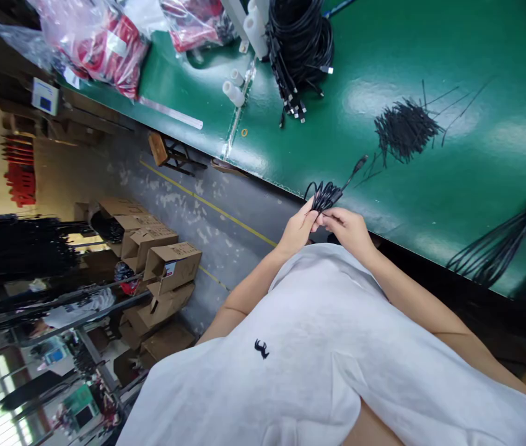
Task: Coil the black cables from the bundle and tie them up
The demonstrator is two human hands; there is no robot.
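Observation:
A black cable point(326, 197), wound into a small bundle, is at the front edge of the green table. One plug end sticks out of it over the tabletop. My left hand point(300, 226) is closed around the near end of the bundle. Right beside it, my right hand point(347, 228) pinches its fingertips together against the bundle; what lies between them is too small to make out. Beyond my hands, a pile of short, thin black ties point(406, 129) rests on the table, a few strands scattered around it.
Bundled black cables point(302, 43) stand at the table's back, beside white spools point(233, 93). More long cables point(508, 229) hang over the right edge. Plastic bags of red items point(109, 52) and a clear strip point(172, 113) lie left. Cardboard boxes point(172, 263) stand on the floor.

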